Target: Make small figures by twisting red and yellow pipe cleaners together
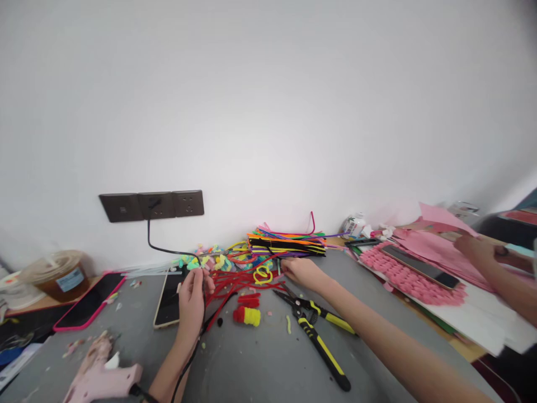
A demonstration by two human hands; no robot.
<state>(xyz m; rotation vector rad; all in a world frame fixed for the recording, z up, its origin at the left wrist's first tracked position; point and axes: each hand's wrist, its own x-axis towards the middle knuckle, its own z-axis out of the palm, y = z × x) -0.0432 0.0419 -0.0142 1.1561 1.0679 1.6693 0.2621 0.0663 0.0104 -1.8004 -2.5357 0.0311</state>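
Observation:
My left hand (pixel 193 296) is raised over a phone (pixel 168 299) with its fingers curled together; whatever is in them is too small to make out. A black cord (pixel 188 366) runs past that wrist. My right hand (pixel 305 272) reaches to the front of a bundle of coloured pipe cleaners (pixel 287 244), fingertips pinched and partly hidden. Loose red pipe cleaners (pixel 229 278) and a yellow coiled pipe cleaner (pixel 263 274) lie between the hands. Nearer me are a red-and-yellow wound piece (pixel 246 316) and black-and-yellow wire strippers (pixel 312 330), jaws apart.
A pink glue gun (pixel 103 378), a pink-edged phone (pixel 90 302) and a lidded drink cup (pixel 59 274) are at left. Wall sockets (pixel 151 205) hold a plug. At right, another person's hand (pixel 474 249) touches pink paper (pixel 436 252) beside a phone on pink knitting (pixel 411 274).

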